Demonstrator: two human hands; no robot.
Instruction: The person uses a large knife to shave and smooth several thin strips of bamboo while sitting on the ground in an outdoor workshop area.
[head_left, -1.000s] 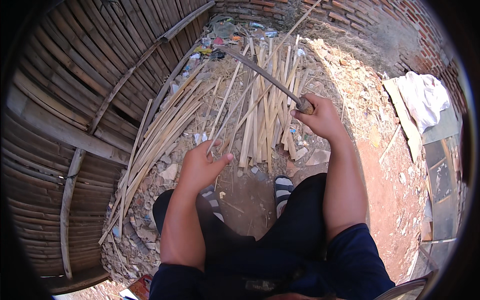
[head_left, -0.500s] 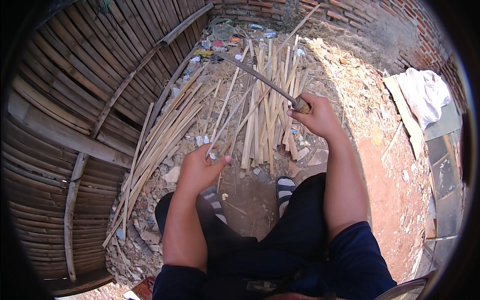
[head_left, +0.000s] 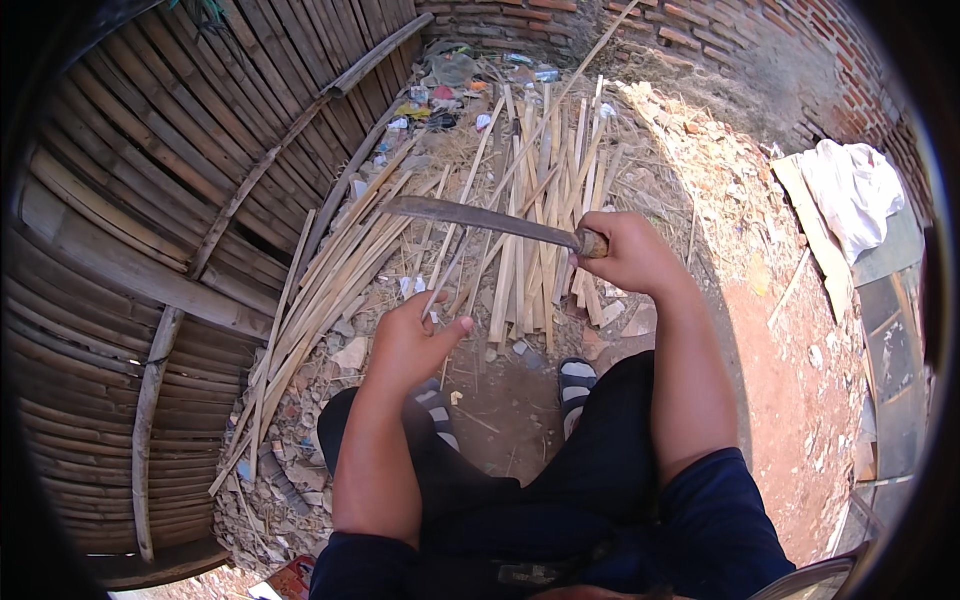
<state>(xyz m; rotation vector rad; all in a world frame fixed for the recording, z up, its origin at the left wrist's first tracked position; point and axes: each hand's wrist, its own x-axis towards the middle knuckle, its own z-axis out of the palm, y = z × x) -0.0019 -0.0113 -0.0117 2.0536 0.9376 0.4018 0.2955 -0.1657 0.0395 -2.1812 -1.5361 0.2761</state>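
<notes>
My right hand (head_left: 625,252) is closed around the short wooden handle of a machete (head_left: 490,218). Its long dark blade points left, crossing above the piled strips, with the broad tip over the left-hand bundle. Nearer to me and to the left, my left hand (head_left: 408,340) grips a thin bamboo strip (head_left: 452,258) between thumb and fingers. That strip slants away up to the blade; whether the two touch I cannot tell. Below and beyond the blade lies a pile of pale split bamboo strips (head_left: 525,285).
More long bamboo strips (head_left: 325,275) lie along the bamboo slat wall (head_left: 110,260) on the left. Rubble and litter (head_left: 435,95) cover the far ground before a brick wall (head_left: 680,40). A white sack (head_left: 850,195) rests at right. My sandalled feet (head_left: 575,388) stand close in.
The machete has swung down toward me at its tip, now lying more level and showing its broad side. My right hand has dropped slightly; the left has barely shifted.
</notes>
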